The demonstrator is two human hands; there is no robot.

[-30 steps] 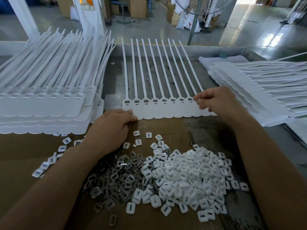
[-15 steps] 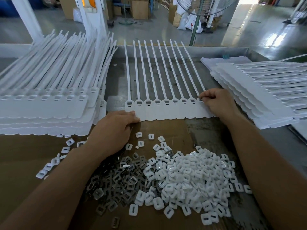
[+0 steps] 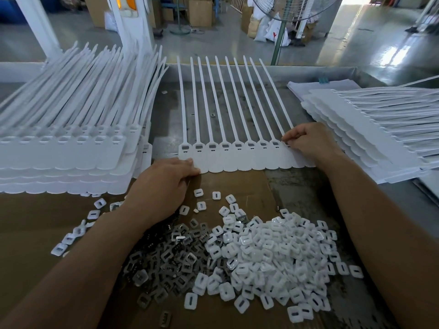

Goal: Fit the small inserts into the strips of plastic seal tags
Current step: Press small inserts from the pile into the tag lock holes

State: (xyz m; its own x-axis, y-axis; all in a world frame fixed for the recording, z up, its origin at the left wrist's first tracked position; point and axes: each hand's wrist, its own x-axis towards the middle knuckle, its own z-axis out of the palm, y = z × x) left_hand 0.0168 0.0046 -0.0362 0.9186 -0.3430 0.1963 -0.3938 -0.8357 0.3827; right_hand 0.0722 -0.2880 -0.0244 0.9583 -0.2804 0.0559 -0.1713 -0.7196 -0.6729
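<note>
A strip of white seal tags [image 3: 237,160] lies flat in the middle, heads toward me and tails pointing away. My left hand [image 3: 161,186] rests at its near left corner, fingers curled, thumb and fingertips holding the tag edge. My right hand [image 3: 308,143] sits at the strip's right end, with thumb and forefinger pinched at the last tag's head; what lies between them is hidden. In front of me is a heap of white plastic inserts [image 3: 273,252], with a heap of grey metal inserts [image 3: 171,255] on its left.
A tall stack of tag strips [image 3: 59,153] fills the left side, and another stack [image 3: 368,129] lies on the right. Brown cardboard [image 3: 28,233] covers the near table. Loose inserts [image 3: 78,231] are scattered by my left forearm. A fan stand [image 3: 278,39] rises beyond the table.
My right hand's fingertips have edged slightly right along the tag heads to the strip's end. The left hand has stayed at the near left corner.
</note>
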